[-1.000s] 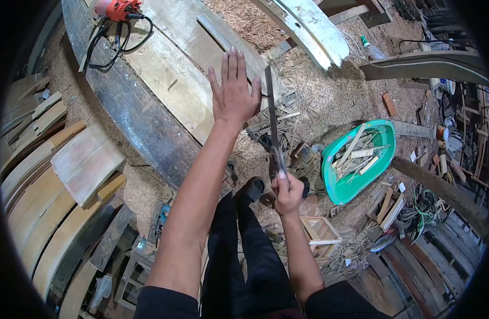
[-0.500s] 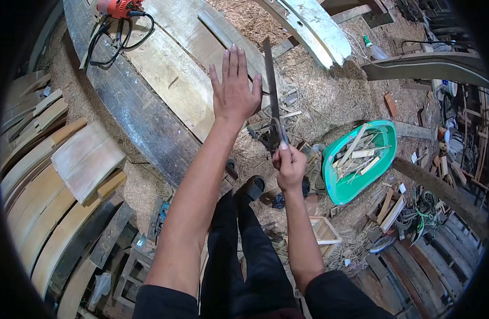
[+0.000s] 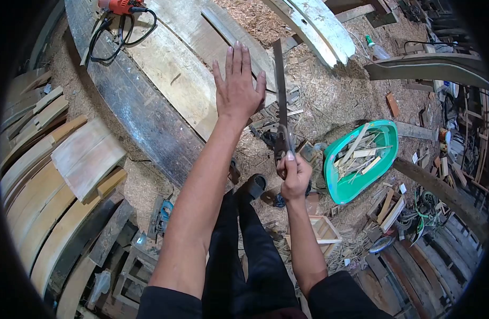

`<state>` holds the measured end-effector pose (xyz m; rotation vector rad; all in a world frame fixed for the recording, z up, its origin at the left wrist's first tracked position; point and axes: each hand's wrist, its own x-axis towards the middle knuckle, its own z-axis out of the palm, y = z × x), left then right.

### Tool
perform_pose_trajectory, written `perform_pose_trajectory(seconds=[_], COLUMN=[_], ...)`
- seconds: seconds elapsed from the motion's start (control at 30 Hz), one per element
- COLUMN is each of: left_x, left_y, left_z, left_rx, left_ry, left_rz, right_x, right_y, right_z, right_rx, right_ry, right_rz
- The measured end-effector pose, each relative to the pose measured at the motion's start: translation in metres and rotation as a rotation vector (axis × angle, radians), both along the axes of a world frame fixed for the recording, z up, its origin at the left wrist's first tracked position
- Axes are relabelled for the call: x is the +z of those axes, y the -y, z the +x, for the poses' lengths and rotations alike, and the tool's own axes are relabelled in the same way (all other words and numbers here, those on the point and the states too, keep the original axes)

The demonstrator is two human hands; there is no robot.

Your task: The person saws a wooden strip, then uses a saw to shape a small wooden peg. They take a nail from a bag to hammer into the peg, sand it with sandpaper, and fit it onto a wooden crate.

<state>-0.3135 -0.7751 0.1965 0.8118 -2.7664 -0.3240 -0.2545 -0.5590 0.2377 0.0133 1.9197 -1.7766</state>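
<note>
Left hand [image 3: 237, 95] presses flat on the bench work, palm down, fingers straight and slightly spread, while the right hand [image 3: 296, 178] closes round the handle of a saw [image 3: 280, 74], thumb along the top. Biggest around them is the bench [image 3: 175, 103], made of long boards, pale and worn across the middle, with a dark, scuffed, curved board along its left side. Curved boards [image 3: 42, 218] stand in a stack at the far left, and a white beam [image 3: 316, 29] with a ragged end juts in beyond the bench. Right of the saw sits a green tub [image 3: 348, 191], partly filled with wood scraps [image 3: 367, 154]; marks on its rim are too small to read. A pale panel [image 3: 87, 159] rests on the stack, and a small wooden frame [image 3: 326, 241] lies on the littered floor behind the right wrist. The saw's blade is dark, narrow and straight, pointing away from the person just beside the left thumb. Under the left hand runs a slim grey strip [image 3: 217, 24], lying along the bench with its middle covered; whether the blade touches it, I cannot tell. At the bench's far left corner rests a red power tool [image 3: 117, 6], its black cable [image 3: 130, 37] looped across the boards. Smaller still are a clear bottle [image 3: 380, 51] with a green cap and an orange-brown block [image 3: 392, 105], both on the floor.
</note>
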Motion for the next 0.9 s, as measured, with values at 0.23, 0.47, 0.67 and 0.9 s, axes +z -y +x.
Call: perform_pose_trajectory(seconds=[0.23, 0.47, 0.67, 0.9], left_x=[-0.001, -0.001, -0.002, -0.004], left_y=[-0.001, 0.0, 0.0, 0.002], left_z=[-0.002, -0.002, -0.002, -0.003], left_rx=[0.015, 0.018, 0.014, 0.018], left_ry=[0.008, 0.012, 0.025, 0.011], left_rz=[0.002, -0.007, 0.002, 0.0], right_x=[-0.006, -0.009, -0.01, -0.009], right_y=[-0.021, -0.024, -0.026, -0.02], right_z=[0.023, 0.024, 0.028, 0.022], right_rx=[0.06, 0.054, 0.071, 0.034], right_ry=[0.002, 0.01, -0.025, 0.038], right_rz=[0.08, 0.073, 0.1, 0.056])
